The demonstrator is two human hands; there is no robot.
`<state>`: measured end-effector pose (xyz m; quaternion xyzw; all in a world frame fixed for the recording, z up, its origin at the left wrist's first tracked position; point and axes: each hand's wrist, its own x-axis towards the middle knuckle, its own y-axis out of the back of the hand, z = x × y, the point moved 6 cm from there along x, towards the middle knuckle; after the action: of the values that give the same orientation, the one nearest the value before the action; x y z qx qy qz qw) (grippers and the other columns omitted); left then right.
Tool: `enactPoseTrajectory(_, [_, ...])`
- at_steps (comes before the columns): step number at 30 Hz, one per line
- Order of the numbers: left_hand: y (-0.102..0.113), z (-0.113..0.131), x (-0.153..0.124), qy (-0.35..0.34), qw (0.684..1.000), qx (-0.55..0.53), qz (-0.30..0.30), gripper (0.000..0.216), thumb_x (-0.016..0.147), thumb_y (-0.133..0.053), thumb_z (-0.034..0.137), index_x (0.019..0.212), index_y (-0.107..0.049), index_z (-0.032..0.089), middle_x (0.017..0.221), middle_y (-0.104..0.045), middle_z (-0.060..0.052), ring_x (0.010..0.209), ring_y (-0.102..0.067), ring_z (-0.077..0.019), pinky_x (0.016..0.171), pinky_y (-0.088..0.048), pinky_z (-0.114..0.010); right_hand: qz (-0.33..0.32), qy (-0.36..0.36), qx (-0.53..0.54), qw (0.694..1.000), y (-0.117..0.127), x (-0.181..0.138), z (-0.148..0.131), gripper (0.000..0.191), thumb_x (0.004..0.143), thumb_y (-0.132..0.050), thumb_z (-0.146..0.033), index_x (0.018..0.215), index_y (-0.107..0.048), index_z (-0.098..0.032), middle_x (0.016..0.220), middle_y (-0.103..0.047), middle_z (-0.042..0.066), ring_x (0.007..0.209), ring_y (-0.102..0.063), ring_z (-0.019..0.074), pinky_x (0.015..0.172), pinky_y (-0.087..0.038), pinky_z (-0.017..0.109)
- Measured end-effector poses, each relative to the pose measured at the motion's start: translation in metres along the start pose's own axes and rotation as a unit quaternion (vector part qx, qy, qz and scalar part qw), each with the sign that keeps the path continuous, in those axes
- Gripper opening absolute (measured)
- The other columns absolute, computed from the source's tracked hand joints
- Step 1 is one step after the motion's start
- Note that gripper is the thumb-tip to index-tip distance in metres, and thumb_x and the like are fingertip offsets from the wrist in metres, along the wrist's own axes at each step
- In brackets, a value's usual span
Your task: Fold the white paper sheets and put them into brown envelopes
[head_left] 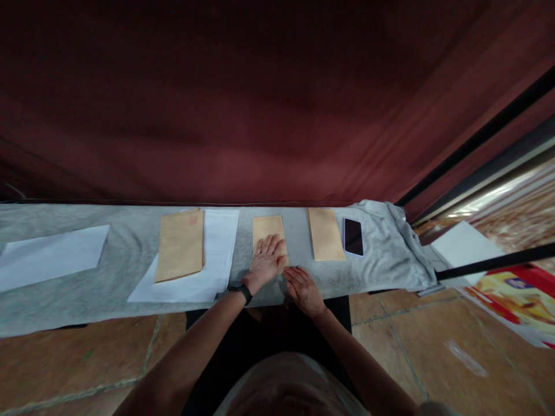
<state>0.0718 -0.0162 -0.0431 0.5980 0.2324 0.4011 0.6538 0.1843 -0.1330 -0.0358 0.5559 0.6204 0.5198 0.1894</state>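
A brown paper envelope [267,226] lies flat on the grey cloth in front of me. My left hand [267,259], with a dark band on its wrist, rests on the envelope's lower half, palm down and fingers stretched out. At the envelope's lower right corner is my right hand [303,289], its fingers extended and its fingertips at the edge. Part of the envelope is hidden under the left hand. To the right lies a stack of brown envelopes [326,234]. On the left, another stack of brown envelopes [180,245] sits over white paper sheets [219,248].
A phone [353,237] lies right of the envelopes. More white paper [56,254] is at the far left of the cloth-covered table [125,231]. A dark red curtain [243,115] hangs behind. A red and yellow box [520,297] stands at the right, beyond a black bar [498,261].
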Motion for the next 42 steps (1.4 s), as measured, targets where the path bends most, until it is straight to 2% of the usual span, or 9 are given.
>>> enactPoseTrajectory(4, [0.004, 0.005, -0.020, -0.018, 1.000, 0.012, -0.007, 0.055, 0.104, -0.037, 0.040, 0.156, -0.040, 0.023, 0.166, -0.035, -0.008, 0.155, -0.026, -0.0277, 0.127, -0.018, -0.053, 0.022, 0.007, -0.007, 1.000, -0.001, 0.000, -0.001, 0.039, 0.104, -0.044, -0.019, 0.138, -0.063, -0.017, 0.140, -0.066, 0.010, 0.131, -0.060, 0.0232, 0.120, -0.043, 0.048])
enactPoseTrajectory(15, [0.016, 0.014, -0.066, -0.098, 0.995, -0.012, -0.034, 0.053, 0.106, -0.037, 0.047, 0.156, -0.039, 0.033, 0.166, -0.035, 0.001, 0.156, -0.025, -0.0246, 0.127, -0.017, -0.051, 0.022, -0.002, -0.004, 1.000, -0.003, -0.004, 0.002, 0.041, 0.104, -0.043, -0.021, 0.141, -0.061, -0.018, 0.141, -0.065, 0.009, 0.133, -0.058, 0.0232, 0.119, -0.043, 0.047])
enactPoseTrajectory(21, [0.029, 0.017, -0.083, -0.124, 0.992, 0.000, -0.032, 0.055, 0.105, -0.040, 0.047, 0.157, -0.037, 0.029, 0.166, -0.036, -0.002, 0.155, -0.026, -0.0220, 0.127, -0.017, -0.047, 0.026, -0.013, -0.017, 0.999, -0.004, -0.007, -0.001, 0.044, 0.105, -0.040, -0.023, 0.145, -0.056, -0.017, 0.145, -0.062, 0.010, 0.136, -0.055, 0.0232, 0.120, -0.039, 0.047])
enactPoseTrajectory(29, [0.028, 0.016, -0.101, -0.130, 0.991, 0.019, -0.033, 0.064, 0.104, -0.043, 0.048, 0.158, -0.034, 0.017, 0.164, -0.038, -0.010, 0.154, -0.029, -0.0225, 0.128, -0.019, -0.044, 0.037, -0.054, -0.041, 0.997, -0.005, -0.014, -0.009, 0.044, 0.106, -0.039, -0.024, 0.147, -0.054, -0.017, 0.150, -0.057, 0.010, 0.141, -0.051, 0.0239, 0.124, -0.031, 0.049])
enactPoseTrajectory(38, [0.023, 0.016, -0.104, -0.111, 0.994, 0.007, -0.020, 0.062, 0.103, -0.043, 0.043, 0.156, -0.037, 0.011, 0.161, -0.042, -0.013, 0.153, -0.032, -0.0220, 0.129, -0.018, -0.043, 0.004, -0.041, -0.036, 0.999, -0.018, -0.003, -0.034, 0.051, 0.107, -0.038, -0.029, 0.154, -0.043, -0.013, 0.154, -0.052, 0.012, 0.146, -0.045, 0.0232, 0.125, -0.032, 0.046])
enactPoseTrajectory(42, [0.025, 0.016, -0.106, -0.111, 0.994, 0.015, -0.018, 0.065, 0.102, -0.045, 0.044, 0.158, -0.033, 0.012, 0.162, -0.041, -0.014, 0.153, -0.031, -0.0228, 0.129, -0.019, -0.044, 0.008, -0.055, -0.057, 0.997, -0.018, -0.005, -0.033, 0.050, 0.106, -0.042, -0.029, 0.153, -0.046, -0.014, 0.154, -0.052, 0.012, 0.145, -0.046, 0.0239, 0.124, -0.032, 0.046])
